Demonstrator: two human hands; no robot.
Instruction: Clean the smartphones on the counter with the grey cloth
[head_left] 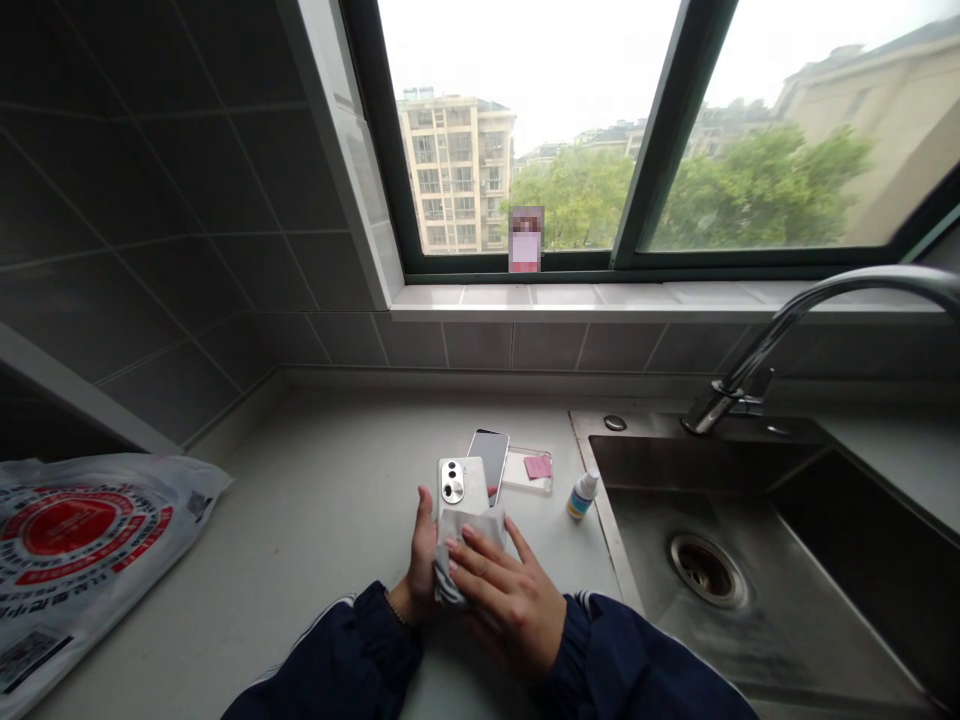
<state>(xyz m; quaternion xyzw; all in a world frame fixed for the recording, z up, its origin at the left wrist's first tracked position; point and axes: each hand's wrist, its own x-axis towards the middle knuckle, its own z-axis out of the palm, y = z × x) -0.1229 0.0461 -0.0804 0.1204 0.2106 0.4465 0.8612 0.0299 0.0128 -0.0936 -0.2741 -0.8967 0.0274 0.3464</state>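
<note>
A white phone (474, 480) with a round-lensed camera block at its top left is held back side up by my left hand (421, 560), whose thumb lies along its left edge. My right hand (504, 590) presses a grey cloth (448, 580) over the phone's lower part, fingers laid across it. Just beyond, a second phone (491, 455) with a grey face lies on the counter. Beside it is a clear case (517, 472) with a small pink piece (537, 467) on it. Further right stands a small white-capped bottle (582, 495).
On the right is a steel sink (652, 520) with a curved tap (780, 330). A printed plastic bag (97, 540) lies on the counter (315, 500) at the left. A window sill (570, 300) runs behind.
</note>
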